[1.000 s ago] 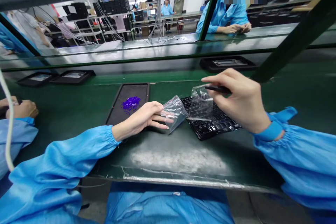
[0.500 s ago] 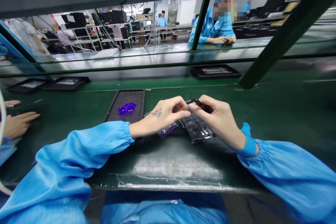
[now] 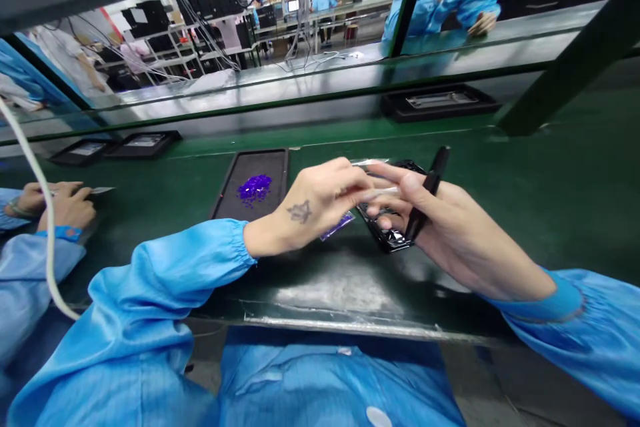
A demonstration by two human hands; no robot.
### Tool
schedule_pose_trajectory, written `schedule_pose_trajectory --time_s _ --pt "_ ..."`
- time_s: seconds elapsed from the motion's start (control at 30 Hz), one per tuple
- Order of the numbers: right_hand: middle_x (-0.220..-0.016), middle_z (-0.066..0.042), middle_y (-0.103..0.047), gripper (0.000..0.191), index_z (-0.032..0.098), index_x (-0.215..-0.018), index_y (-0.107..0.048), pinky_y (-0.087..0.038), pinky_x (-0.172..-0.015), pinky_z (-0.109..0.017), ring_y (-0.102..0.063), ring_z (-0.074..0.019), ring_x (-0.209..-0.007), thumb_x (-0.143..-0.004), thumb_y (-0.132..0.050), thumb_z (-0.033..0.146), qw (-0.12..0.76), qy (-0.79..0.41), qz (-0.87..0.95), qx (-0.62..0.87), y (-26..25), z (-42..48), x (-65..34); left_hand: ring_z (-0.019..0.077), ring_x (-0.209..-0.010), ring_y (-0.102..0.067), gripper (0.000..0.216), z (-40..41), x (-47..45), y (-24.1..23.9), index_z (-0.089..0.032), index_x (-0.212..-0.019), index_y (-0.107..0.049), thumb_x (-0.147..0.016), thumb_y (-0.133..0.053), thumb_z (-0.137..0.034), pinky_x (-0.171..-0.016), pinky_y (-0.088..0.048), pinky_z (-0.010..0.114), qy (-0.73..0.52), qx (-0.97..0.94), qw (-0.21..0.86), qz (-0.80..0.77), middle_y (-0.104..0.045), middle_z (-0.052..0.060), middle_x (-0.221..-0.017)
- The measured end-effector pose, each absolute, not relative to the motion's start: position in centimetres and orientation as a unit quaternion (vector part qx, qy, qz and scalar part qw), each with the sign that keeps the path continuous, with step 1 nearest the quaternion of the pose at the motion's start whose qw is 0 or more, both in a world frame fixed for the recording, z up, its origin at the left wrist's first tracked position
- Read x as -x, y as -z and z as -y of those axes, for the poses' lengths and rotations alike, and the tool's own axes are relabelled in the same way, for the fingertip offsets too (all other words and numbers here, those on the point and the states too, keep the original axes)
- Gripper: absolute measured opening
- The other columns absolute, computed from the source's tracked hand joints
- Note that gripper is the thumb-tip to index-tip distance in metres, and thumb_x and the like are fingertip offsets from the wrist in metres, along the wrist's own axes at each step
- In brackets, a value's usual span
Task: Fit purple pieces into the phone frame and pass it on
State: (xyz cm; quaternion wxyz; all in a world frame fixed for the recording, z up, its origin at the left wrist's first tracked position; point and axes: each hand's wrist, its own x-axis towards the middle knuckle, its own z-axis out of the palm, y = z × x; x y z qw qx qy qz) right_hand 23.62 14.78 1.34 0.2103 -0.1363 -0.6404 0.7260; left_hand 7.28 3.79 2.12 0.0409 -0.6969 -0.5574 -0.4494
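Note:
My left hand [image 3: 320, 203], with a dark mark on its back, is closed in a pinch on a small clear plastic piece [image 3: 383, 193]. The fingertips of my right hand [image 3: 440, 213] meet the other end of that piece. A slim black pen-like tool [image 3: 436, 170] is held in my right hand, tilted across the palm by the thumb; its exact kind is unclear. Beneath both hands lie shiny black plastic packets [image 3: 393, 240], partly hidden. A small clear bag with purple contents [image 3: 337, 225] is just under my left hand.
A black tray [image 3: 227, 190] with a pile of small purple pieces [image 3: 255, 188] stands left of my hands. More black trays [image 3: 440, 103] lie along the back. A green post [image 3: 565, 73] rises at right. A co-worker's hands [image 3: 70, 207] and a white cable [image 3: 47, 213] are at left.
The view has shifted and tilted. My right hand has turned, its palm and fingers now showing, and the black tool stands out upright from it. My left hand keeps its pinch.

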Motion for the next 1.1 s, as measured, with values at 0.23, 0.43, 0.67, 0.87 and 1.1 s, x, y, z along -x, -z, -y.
schedule_pose_trajectory --time_s 0.23,0.43,0.67,0.87,1.1 --pt "-0.073 -0.002 -0.060 0.022 0.023 -0.085 -0.073 -0.049 -0.059 -0.029 -0.056 -0.0164 -0.066 -0.086 -0.077 0.045 0.304 -0.637 0.696 0.130 -0.8 -15.0 -24.1 0.0144 -0.085 -0.061 0.030 -3.6 -7.6 -0.6 -0.020 -0.105 -0.058 -0.085 -0.078 -0.031 -0.069 -0.051 0.023 0.513 0.618 -0.047 0.593 -0.063 0.005 -0.109" --pt "-0.078 0.000 -0.058 0.026 0.020 -0.097 -0.068 -0.036 -0.048 -0.023 -0.044 -0.0084 -0.054 -0.091 -0.073 0.045 0.284 -0.669 0.677 0.118 -0.3 -15.7 -24.4 0.0142 -0.087 -0.062 0.008 -3.7 -7.1 -1.0 -0.019 -0.093 -0.062 -0.094 -0.066 -0.027 -0.079 -0.050 0.024 0.511 0.643 -0.090 0.563 -0.064 0.002 -0.093" --pt "-0.077 0.001 -0.061 0.028 0.023 -0.092 -0.072 -0.045 -0.063 -0.027 -0.055 -0.0150 -0.069 -0.081 -0.081 0.048 0.303 -0.549 0.769 0.123 -0.1 -15.9 -25.5 0.0160 -0.081 -0.066 0.013 -3.4 -9.0 -1.7 -0.019 -0.087 -0.071 -0.091 -0.068 -0.030 -0.073 -0.049 0.026 0.460 0.642 -0.218 0.573 -0.072 0.001 -0.085" --pt "-0.069 -0.001 -0.056 0.024 0.020 -0.078 -0.072 -0.034 -0.056 -0.029 -0.045 -0.0133 -0.061 -0.078 -0.083 0.042 0.422 -0.501 0.722 0.223 -0.4 -20.1 -29.0 0.0173 -0.078 -0.071 0.028 -2.7 -4.5 -2.9 -0.017 -0.108 -0.068 -0.096 -0.058 -0.040 -0.073 -0.056 0.028 0.543 0.553 -0.193 0.602 -0.076 0.006 -0.091" --pt "-0.091 -0.007 -0.070 0.050 0.021 -0.095 -0.077 -0.040 -0.071 -0.037 -0.055 -0.0213 -0.077 -0.065 -0.077 0.061 0.372 -0.359 0.776 0.361 1.1 -28.3 -34.9 0.0296 -0.111 -0.061 0.034 -2.5 0.6 -0.5 -0.017 -0.122 -0.061 -0.098 -0.053 -0.041 -0.099 -0.045 0.044 0.095 0.663 -0.040 0.741 -0.067 0.012 -0.121"
